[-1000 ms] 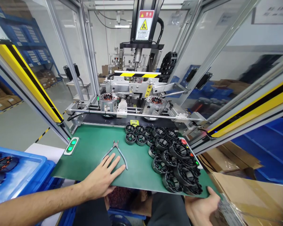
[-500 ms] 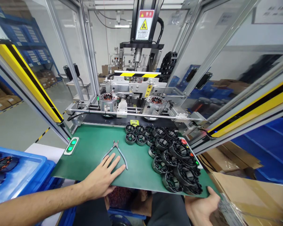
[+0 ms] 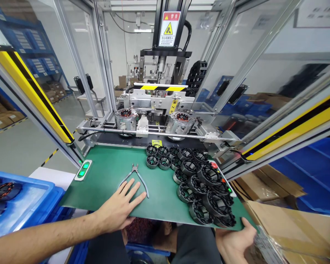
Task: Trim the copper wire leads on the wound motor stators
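Green worktop (image 3: 99,190) underneath, the left hand (image 3: 119,205) spreads its fingers wide at the pliers (image 3: 135,168). The right hand (image 3: 236,242) clasps the worktop's near edge beside piled black rings (image 3: 192,173).

Grey floor (image 3: 48,128) with a yellow-and-black line (image 3: 49,157) — blue shelves (image 3: 30,52) and cardboard boxes (image 3: 5,116) at left — a white wall (image 3: 116,62) behind.

Green benchtop (image 3: 107,161) bears spread pliers (image 3: 135,168), partly stacked black rings (image 3: 205,180) and a green-lit switch plate (image 3: 83,170)
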Demonstrator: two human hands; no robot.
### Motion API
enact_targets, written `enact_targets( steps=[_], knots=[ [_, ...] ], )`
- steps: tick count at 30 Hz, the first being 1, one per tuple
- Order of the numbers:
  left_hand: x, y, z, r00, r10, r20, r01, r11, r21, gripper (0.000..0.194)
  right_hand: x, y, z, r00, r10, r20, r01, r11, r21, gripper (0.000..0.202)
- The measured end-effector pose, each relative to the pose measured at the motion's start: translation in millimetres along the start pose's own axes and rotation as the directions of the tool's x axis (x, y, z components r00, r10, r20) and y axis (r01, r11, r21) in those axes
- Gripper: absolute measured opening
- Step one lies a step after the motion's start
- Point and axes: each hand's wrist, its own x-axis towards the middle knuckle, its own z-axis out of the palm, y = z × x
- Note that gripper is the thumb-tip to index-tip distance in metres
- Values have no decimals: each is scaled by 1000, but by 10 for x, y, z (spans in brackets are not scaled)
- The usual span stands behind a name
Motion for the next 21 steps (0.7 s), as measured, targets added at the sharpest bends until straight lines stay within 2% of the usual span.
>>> enact_targets(
  steps=[4, 9, 13, 21],
  knots=[
    [2, 3, -5, 1000, 0, 0, 0, 1000, 5, 112, 18, 17, -14, 999, -8, -34, 7, 1000, -8, 16],
    [7, -6, 3, 1000, 4, -5, -4, 1000, 6, 112, 5, 7, -1, 1000, -5, -20, 5, 1000, -19, 16],
    [2, 1, -12, 1000, 1, -7, -1, 1000, 13, 112, 19, 11, -10, 998, 14, -66, -13, 1000, 17, 17],
    [6, 7, -14, 1000, 2, 7, -2, 1000, 22, 110, 45, 37, -43, 998, 14, -59, -11, 999, 46, 21]
  ],
)
